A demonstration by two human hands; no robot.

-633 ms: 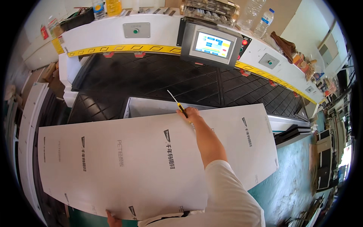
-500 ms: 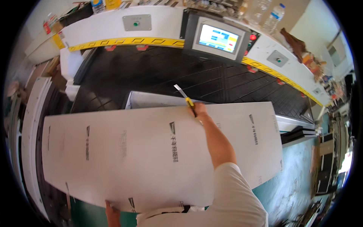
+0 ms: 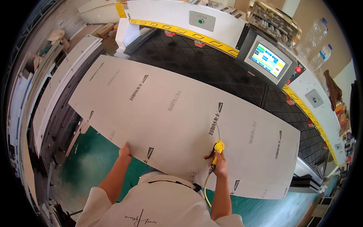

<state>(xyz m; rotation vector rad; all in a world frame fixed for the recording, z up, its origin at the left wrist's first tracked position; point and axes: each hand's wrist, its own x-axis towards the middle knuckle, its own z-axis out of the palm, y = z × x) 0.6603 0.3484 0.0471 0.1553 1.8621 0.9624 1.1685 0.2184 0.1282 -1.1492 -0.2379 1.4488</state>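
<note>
The large white panel now lies farther across the black machine bed. The left hand pinches its near edge; the right hand, drawn back to that edge, has its fingers wrapped around a yellow air blow gun.

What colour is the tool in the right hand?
Yellow, seen in the head view: the air blow gun in the right hand.

A single head-worn fisheye view looks steeply down, close over a white panel, toward a machine bed.
</note>
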